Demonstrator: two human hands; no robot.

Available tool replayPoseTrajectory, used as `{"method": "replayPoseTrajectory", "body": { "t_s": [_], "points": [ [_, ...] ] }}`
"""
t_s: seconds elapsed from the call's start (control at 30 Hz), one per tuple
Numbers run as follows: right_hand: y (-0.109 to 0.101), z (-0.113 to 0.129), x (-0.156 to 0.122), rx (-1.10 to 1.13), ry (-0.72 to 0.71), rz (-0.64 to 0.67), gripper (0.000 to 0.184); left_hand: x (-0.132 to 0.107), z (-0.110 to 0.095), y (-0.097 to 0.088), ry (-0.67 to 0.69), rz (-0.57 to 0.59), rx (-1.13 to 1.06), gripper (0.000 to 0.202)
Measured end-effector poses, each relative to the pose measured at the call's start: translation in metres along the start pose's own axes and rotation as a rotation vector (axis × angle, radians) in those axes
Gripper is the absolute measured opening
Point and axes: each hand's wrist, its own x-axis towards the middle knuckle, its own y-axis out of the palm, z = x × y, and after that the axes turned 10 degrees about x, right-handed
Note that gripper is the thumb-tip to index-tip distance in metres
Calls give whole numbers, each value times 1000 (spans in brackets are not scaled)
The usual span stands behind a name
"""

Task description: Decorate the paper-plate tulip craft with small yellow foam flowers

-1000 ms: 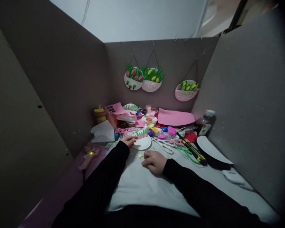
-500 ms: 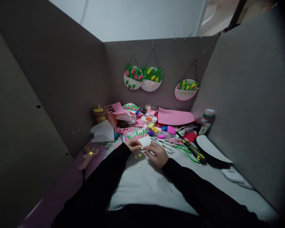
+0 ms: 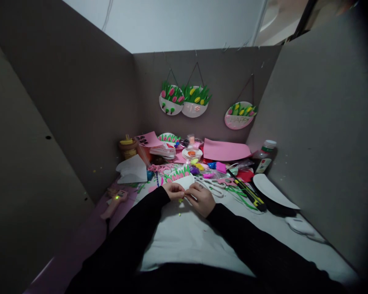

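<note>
My left hand (image 3: 174, 190) and my right hand (image 3: 200, 198) meet over the white work surface (image 3: 187, 237), both with fingers curled in a pinch. Between them they grip the near edge of a white paper plate (image 3: 184, 179) trimmed with green paper grass and pink tulips. A small yellow-green scrap (image 3: 180, 201) shows just under my fingertips. Both arms wear black sleeves.
Grey cardboard walls box in the desk; three finished tulip plates (image 3: 184, 101) hang on the back wall. A pink glue gun (image 3: 114, 202) lies at left, scissors (image 3: 213, 186) and a yellow-black cutter (image 3: 249, 195) at right, a bottle (image 3: 265, 158) and pink paper (image 3: 225, 150) behind.
My right hand lifted off the white surface and moved up to the plate. My left hand pulled the plate nearer, and both hands now pinch its edge together.
</note>
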Motion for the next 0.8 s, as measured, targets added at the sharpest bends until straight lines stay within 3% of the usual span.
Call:
{"method": "replayPoseTrajectory", "body": {
  "t_s": [0.13, 0.23, 0.37, 0.47, 0.8],
  "points": [
    [-2, 5, 0, 35, -49, -20, 10, -1, -8, 0, 9, -25, 11, 36],
    [-4, 11, 0, 103, -87, -13, 9, 0, -16, -9, -22, -188, -21, 37],
    [-2, 11, -2, 136, -139, 251, 8, 2, -23, -22, -80, -427, -89, 38],
    [2, 7, -4, 129, -164, 421, 9, 2, -24, -23, -72, -439, -98, 37],
    [9, 3, -9, 55, -179, 496, 9, 3, -21, -18, -44, -467, -95, 35]
  ]
}}
